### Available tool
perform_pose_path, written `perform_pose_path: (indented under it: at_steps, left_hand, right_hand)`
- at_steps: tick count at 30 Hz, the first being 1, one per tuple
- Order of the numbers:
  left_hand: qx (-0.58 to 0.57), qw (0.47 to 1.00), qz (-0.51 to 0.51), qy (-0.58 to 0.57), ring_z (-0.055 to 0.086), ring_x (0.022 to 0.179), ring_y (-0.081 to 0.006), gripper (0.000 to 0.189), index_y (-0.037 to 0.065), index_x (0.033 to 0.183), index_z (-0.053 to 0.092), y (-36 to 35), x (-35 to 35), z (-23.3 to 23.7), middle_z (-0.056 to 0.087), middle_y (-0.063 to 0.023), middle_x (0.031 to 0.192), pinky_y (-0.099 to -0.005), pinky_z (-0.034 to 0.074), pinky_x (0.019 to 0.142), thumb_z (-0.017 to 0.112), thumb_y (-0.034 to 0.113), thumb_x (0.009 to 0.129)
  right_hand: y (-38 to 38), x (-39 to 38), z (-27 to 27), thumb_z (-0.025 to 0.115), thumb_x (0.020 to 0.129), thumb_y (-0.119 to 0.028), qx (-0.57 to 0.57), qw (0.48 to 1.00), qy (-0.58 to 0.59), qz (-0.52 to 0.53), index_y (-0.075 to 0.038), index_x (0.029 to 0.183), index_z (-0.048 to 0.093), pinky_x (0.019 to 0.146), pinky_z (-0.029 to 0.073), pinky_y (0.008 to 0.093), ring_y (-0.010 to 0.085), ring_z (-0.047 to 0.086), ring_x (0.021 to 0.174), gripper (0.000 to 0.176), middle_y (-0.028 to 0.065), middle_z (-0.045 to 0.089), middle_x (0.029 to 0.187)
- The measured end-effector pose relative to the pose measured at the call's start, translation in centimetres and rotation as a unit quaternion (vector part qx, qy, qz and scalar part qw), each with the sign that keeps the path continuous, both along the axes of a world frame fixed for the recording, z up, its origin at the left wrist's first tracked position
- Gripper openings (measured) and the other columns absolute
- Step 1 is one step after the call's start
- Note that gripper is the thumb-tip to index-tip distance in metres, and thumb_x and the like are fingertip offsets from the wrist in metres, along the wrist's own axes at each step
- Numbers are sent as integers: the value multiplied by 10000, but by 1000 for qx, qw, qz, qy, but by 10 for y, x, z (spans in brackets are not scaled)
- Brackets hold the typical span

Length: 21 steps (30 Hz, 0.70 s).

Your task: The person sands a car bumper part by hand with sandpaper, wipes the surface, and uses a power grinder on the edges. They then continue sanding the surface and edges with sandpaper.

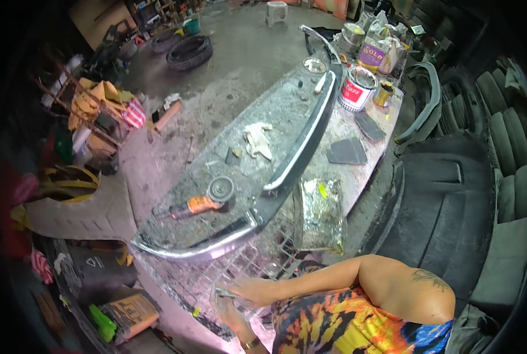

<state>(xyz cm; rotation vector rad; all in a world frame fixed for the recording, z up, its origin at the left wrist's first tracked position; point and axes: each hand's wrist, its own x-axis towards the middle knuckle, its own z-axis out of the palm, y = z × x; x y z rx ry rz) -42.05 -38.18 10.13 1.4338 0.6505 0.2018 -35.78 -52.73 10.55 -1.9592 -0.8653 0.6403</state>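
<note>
Obs.: both hands are at the bottom centre of the frame, at the near end of the bumper (278, 109), which runs lengthwise along the table (358, 177) toward the upper right.

Right hand (256, 289): fingers closed on a thin pale strip (227, 293), pinched at its right end. Left hand (233, 317): below it, with a wristband (251, 343), fingers reaching up to the strip's underside. Cannot tell whether they clamp it or only touch it.

The strip sits between the two hands, just off the bumper's near corner.

Judgement on handling: the strip looks flimsy, so it is best gripped by its edges from both sides and kept flat and taut. Wrists should stay clear of the bumper's bright trim (302, 141). The orange power tool (200, 205) lies near on the bumper, and its disc is worth avoiding.

Not resolved:
- The strip's material cannot be made out; it could be paper, film or a blade.
- The left forearm is cut off by the bottom edge.
- The near table edge is hidden behind the arm and the patterned shirt.
- The contents of the plastic bag (322, 215) are unreadable.
- The paint can (357, 88) label is only partly legible.
</note>
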Motion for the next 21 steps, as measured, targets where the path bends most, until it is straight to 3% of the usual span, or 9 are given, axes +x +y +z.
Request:
perform_pose_path:
  at_steps: [5, 8, 9, 10, 12, 13, 15, 17, 21]
  left_hand:
    - [-138, 990, 7, 3, 553, 1241, -240, 452, -27, 1396, 514, 22, -29, -29, 559, -139, 1382, -361, 464, 1048, 585, -28, 949]
    - [-113, 994, -12, 1, 578, 1198, -216, 432, -21, 1366, 537, 33, -40, -20, 589, -122, 1322, -356, 471, 1036, 550, -96, 941]
    - [-154, 988, -16, -25, 579, 1186, -204, 434, -10, 1368, 541, 38, -49, -17, 595, -110, 1306, -345, 472, 1030, 552, -93, 943]
    - [-195, 979, -20, -54, 581, 1175, -192, 435, 1, 1371, 544, 43, -59, -16, 601, -98, 1290, -333, 473, 1024, 555, -89, 945]
    - [-32, 998, -62, 0, 582, 1095, -127, 424, 42, 1376, 569, 54, -79, -22, 624, -55, 1210, -276, 473, 966, 611, -12, 958]
    - [-140, 989, -36, -39, 590, 997, -95, 446, 47, 1405, 561, 56, -82, 4, 639, -24, 1132, -242, 483, 880, 640, 29, 965]
    - [-222, 973, -47, -46, 598, 1106, -115, 509, 14, 1453, 506, 67, -101, -11, 634, -59, 1257, -274, 503, 941, 665, 46, 970]
    - [-193, 978, -78, -26, 592, 1137, -109, 566, 23, 1502, 449, 78, -117, -15, 618, -68, 1311, -268, 509, 954, 670, 87, 985]
    - [-222, 971, -31, -81, 597, 1127, -112, 614, 66, 1528, 431, 93, -144, -3, 616, -71, 1306, -263, 504, 955, 689, 93, 971]
  right_hand:
    - [3, -15, 40, 736, 862, -198, -42, 997, 60, 2, -73, 1622, 60, 969, 473, 513, 477, 553, 1129, 1025, 304, 521, 1250]
    - [17, -37, 25, 699, 905, -170, 5, 999, 32, 14, -56, 1621, 78, 1092, 423, 464, 447, 487, 1306, 954, 296, 421, 1459]
    - [22, -44, 25, 689, 915, -143, 59, 998, -13, 9, -52, 1621, 89, 1133, 395, 435, 417, 458, 1374, 932, 279, 387, 1524]
    - [28, -46, 28, 679, 914, -117, 73, 995, 57, 23, -42, 1617, 112, 1169, 345, 429, 428, 407, 1411, 906, 283, 346, 1557]
    - [37, -52, 32, 653, 928, -65, 59, 988, 135, 38, -29, 1611, 149, 1187, 316, 414, 403, 383, 1435, 849, 266, 328, 1582]
    - [42, -57, 32, 636, 942, -39, 39, 989, 135, 37, -24, 1609, 162, 1169, 338, 405, 367, 410, 1421, 818, 245, 350, 1573]
    - [51, -69, 34, 605, 972, -22, 5, 972, 236, 12, -35, 1616, 130, 1014, 476, 372, 275, 581, 1200, 801, 194, 550, 1373]
    - [55, -82, 16, 619, 990, -44, 5, 960, 281, -21, -95, 1614, 139, 689, 526, 291, 115, 625, 770, 789, 59, 667, 895]
    - [99, -90, 38, 636, 978, -44, -39, 968, 243, 41, -69, 1539, 282, 669, 534, 304, 147, 672, 730, 663, 75, 679, 910]
